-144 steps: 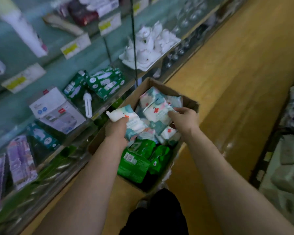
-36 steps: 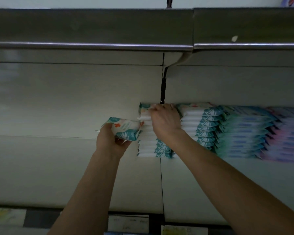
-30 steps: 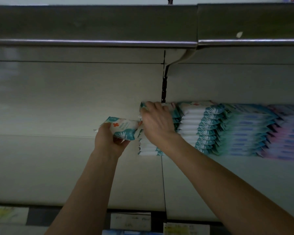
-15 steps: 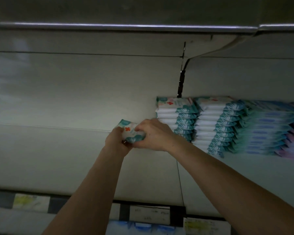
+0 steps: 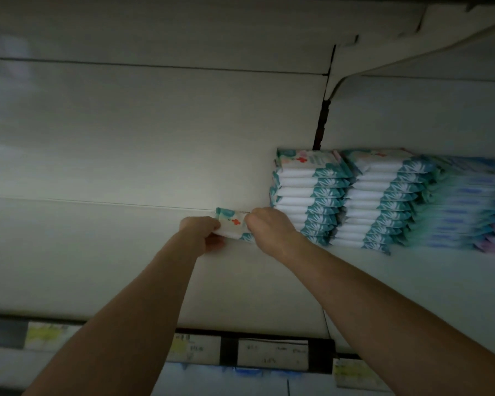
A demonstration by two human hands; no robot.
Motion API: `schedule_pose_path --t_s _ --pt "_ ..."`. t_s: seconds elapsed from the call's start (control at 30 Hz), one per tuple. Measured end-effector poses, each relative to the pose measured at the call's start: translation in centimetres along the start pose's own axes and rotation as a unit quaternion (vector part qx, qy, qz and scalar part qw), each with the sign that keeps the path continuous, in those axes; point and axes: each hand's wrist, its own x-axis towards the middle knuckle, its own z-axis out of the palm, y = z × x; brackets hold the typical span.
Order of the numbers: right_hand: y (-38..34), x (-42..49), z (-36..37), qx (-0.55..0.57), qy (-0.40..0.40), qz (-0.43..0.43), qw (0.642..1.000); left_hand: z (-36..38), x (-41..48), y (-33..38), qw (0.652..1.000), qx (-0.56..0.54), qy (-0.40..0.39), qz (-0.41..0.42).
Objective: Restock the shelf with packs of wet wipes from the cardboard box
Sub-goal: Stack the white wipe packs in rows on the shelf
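A white and teal pack of wet wipes (image 5: pixel 231 222) with a red cross lies low on the pale shelf (image 5: pixel 126 267), just left of a tall stack of the same packs (image 5: pixel 306 195). My left hand (image 5: pixel 202 231) grips its left end and my right hand (image 5: pixel 269 228) grips its right end. A second stack of matching packs (image 5: pixel 383 201) stands to the right of the first. The cardboard box is out of view.
Blurred stacks of blue and pink packs (image 5: pixel 469 207) fill the shelf's right end. The shelf above (image 5: pixel 412 52) hangs overhead on a bracket. Price labels (image 5: pixel 272 355) run along the shelf's front edge. The shelf's left part holds nothing.
My right hand left the top of the stack and joined the left hand on the pack. Both hands lowered the pack to the shelf beside the stack. The view shifted left.
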Motion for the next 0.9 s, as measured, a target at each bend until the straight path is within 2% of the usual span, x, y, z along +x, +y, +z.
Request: schedule_pose_path --t_s 0.17,0.27,0.3,0.4,0.5,0.6,0.77,0.9 --pt "-0.4 0.0 1.2 -0.026 -0.014 0.009 1.0 0.0 0.7 0.4 0.986 0.148 0.048 0.051" --pt "-0.6 0.2 1.3 -0.008 -0.026 0.039 0.999 -0.4 1.0 0.4 0.983 0.166 -0.003 0.078" --pt "-0.7 0.2 1.2 -0.021 0.007 0.045 0.999 -0.5 0.9 0.5 0.978 0.189 -0.029 0.089" --pt "-1.4 0.8 1.4 0.006 0.078 0.063 0.995 -0.3 0.8 0.5 0.933 0.326 -0.061 0.138" --pt "-1.3 1.6 2.5 -0.001 0.035 0.091 0.995 -0.4 1.1 0.1 0.884 0.421 -0.032 0.202" --pt "-1.7 1.4 2.3 0.015 0.069 0.098 0.993 -0.6 1.3 -0.3 0.814 0.519 0.017 0.26" --pt "-2.4 0.7 1.0 0.065 -0.003 0.121 0.991 -0.2 1.3 -0.6 0.788 0.547 0.034 0.28" --pt "-2.2 0.9 2.6 0.053 0.025 0.1 0.993 0.1 1.6 -1.0 0.788 0.544 0.051 0.284"
